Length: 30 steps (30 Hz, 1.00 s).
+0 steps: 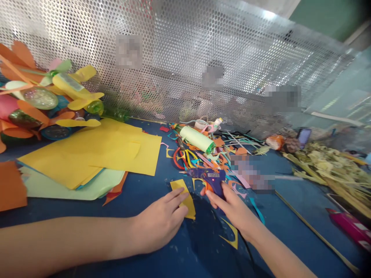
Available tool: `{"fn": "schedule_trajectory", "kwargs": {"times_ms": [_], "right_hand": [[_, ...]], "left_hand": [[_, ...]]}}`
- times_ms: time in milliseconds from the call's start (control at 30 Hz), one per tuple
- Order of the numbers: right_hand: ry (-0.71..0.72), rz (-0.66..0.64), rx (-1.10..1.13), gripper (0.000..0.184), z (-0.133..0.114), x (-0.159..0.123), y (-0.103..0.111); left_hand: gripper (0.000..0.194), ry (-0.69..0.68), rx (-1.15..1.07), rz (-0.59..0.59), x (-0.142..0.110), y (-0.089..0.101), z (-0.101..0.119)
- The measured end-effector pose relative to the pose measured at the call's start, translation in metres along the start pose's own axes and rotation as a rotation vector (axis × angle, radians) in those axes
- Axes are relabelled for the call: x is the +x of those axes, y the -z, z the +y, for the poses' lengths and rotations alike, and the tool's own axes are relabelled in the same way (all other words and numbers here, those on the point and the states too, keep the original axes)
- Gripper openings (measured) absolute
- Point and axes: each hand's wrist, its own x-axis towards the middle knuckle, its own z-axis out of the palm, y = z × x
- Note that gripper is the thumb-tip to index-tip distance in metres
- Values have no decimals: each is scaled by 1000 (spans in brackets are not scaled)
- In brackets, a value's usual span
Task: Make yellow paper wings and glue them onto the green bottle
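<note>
My right hand (pixel 232 206) is wrapped round the handle of a blue hot glue gun (pixel 207 175) with an orange trigger and a small red light. Its nozzle points left, above the far end of a small yellow paper strip (pixel 189 200). On that strip lie the outstretched fingertips of my left hand (pixel 162 222), which rests flat on the blue table. Just beyond the glue gun are red-handled scissors (pixel 178 159) and a bottle wrapped in pale green paper (pixel 197 139).
A stack of yellow paper sheets (pixel 116 148) lies at left, beside bottle-and-paper flowers (pixel 37 98). Coloured scraps (pixel 223 158) spread past the glue gun. Behind stands a perforated metal panel (pixel 174 50). A thin stick (pixel 313 229) and dried plant material (pixel 327 166) lie at right.
</note>
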Motion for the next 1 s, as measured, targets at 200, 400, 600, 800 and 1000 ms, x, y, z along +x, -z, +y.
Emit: {"fn": "schedule_trajectory", "kwargs": {"times_ms": [200, 400, 600, 800, 1000], "right_hand": [[-38, -120, -220, 31, -24, -1, -6], [80, -103, -447, 26, -28, -3, -9], [151, -95, -514, 23, -24, 0, -11], [143, -87, -567, 22, -27, 0, -13], [167, -107, -559, 20, -27, 1, -14]], "left_hand": [[20, 85, 30, -21, -1, -9, -1], [21, 91, 19, -65, -1, -10, -1], [23, 68, 12, -64, -1, -10, -3], [21, 58, 16, -64, -1, -11, -4], [21, 40, 58, -90, 0, -9, -3]]}}
